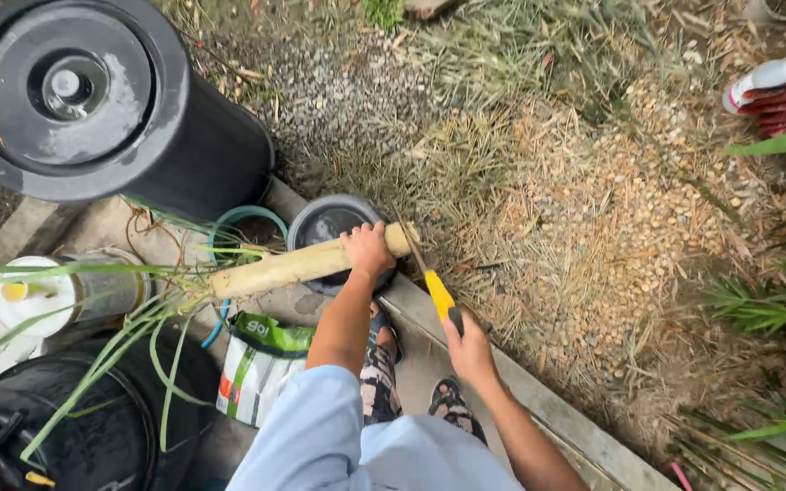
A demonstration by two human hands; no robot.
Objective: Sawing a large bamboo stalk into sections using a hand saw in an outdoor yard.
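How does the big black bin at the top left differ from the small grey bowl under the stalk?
The black bin is much larger than the grey bowl. The bin wears a closed lid with a central knob; the bowl is open. Nothing lies on the bin, while the pale stalk, held by the left hand, lies across the bowl. Both are round and dark.

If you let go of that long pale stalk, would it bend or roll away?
The pale stalk looks thick and straight, so it is probably stiff and fairly heavy. It is round, so it might roll off the concrete ledge. Its long green leaves droop, so that end is likely floppy. The left hand grips it near the cut end.
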